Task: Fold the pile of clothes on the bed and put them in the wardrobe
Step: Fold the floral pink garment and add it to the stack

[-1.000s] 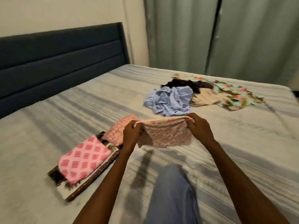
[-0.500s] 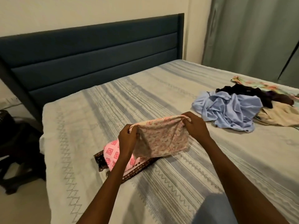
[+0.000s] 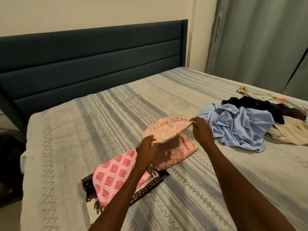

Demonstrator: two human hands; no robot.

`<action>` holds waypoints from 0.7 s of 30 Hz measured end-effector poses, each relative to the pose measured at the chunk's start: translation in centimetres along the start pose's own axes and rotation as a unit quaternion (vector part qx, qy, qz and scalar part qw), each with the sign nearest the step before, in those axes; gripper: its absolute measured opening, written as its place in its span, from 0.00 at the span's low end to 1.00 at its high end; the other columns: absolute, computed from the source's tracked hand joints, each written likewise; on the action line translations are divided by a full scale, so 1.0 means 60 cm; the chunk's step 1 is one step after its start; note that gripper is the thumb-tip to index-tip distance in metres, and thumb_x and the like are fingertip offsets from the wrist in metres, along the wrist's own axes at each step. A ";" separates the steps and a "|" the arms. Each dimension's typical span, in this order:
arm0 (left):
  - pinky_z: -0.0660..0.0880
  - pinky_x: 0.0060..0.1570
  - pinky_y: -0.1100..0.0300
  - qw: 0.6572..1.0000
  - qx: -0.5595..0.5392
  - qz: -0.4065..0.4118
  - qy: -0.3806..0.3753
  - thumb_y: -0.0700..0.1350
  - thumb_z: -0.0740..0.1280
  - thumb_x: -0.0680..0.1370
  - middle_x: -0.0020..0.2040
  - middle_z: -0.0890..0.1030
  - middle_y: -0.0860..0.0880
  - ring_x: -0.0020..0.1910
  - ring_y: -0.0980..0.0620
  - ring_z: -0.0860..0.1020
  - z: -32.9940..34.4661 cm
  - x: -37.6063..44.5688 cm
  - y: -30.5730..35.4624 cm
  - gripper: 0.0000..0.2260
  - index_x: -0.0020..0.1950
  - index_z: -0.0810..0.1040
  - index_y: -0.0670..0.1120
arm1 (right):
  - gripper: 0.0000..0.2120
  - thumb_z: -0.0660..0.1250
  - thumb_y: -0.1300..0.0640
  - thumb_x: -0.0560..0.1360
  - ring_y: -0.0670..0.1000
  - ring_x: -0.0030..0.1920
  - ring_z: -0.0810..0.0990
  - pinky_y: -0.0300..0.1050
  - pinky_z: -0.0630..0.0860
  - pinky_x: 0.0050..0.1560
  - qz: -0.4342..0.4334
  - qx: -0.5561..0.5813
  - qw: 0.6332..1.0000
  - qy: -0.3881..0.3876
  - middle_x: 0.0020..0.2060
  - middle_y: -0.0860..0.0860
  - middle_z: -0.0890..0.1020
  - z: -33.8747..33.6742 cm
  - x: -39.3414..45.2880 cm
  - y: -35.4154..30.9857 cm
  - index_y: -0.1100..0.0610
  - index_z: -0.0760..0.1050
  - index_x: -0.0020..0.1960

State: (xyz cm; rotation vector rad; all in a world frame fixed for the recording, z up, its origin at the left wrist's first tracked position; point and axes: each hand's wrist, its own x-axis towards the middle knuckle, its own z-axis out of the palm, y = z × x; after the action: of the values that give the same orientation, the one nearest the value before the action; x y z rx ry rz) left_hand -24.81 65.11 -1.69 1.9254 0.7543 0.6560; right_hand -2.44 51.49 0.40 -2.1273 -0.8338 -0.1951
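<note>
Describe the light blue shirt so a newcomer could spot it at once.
Start at the bed, then look to the heap of unfolded clothes on its right side. The blue shirt is the crumpled garment nearest the right hand, the only light blue one, with dark buttons.

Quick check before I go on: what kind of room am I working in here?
A bedroom, almost certainly. A bed with a striped cover fills the view, a dark padded headboard stands against the wall, and curtains hang at the far side. Unfolded clothes lie on the bed.
</note>
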 end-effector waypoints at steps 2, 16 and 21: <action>0.73 0.50 0.61 0.990 0.108 -0.029 -0.092 0.44 0.64 0.80 0.55 0.77 0.53 0.53 0.53 0.77 0.030 -0.022 -0.037 0.10 0.61 0.78 0.45 | 0.15 0.61 0.64 0.78 0.55 0.59 0.79 0.49 0.75 0.54 0.058 -0.085 0.989 -0.108 0.60 0.52 0.80 0.025 -0.034 0.059 0.52 0.80 0.59; 0.75 0.43 0.51 0.888 0.419 0.190 -0.029 0.48 0.75 0.71 0.50 0.81 0.47 0.45 0.44 0.79 0.133 -0.074 -0.091 0.13 0.54 0.81 0.47 | 0.16 0.62 0.55 0.81 0.54 0.66 0.75 0.46 0.70 0.62 0.124 -0.056 0.971 -0.199 0.67 0.52 0.77 0.033 -0.192 0.120 0.52 0.75 0.69; 0.76 0.53 0.48 0.879 0.423 0.196 -0.100 0.50 0.75 0.71 0.58 0.80 0.46 0.55 0.42 0.79 0.180 -0.066 -0.075 0.21 0.63 0.78 0.46 | 0.13 0.62 0.55 0.81 0.51 0.60 0.79 0.45 0.72 0.59 0.117 -0.042 0.975 -0.183 0.62 0.49 0.81 0.013 -0.237 0.132 0.50 0.79 0.64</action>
State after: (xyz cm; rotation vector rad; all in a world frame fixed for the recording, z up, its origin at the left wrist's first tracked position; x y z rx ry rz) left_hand -20.85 57.78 -10.78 2.9548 0.5534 0.3586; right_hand -8.54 41.55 -10.94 -2.3574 -0.7816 0.2986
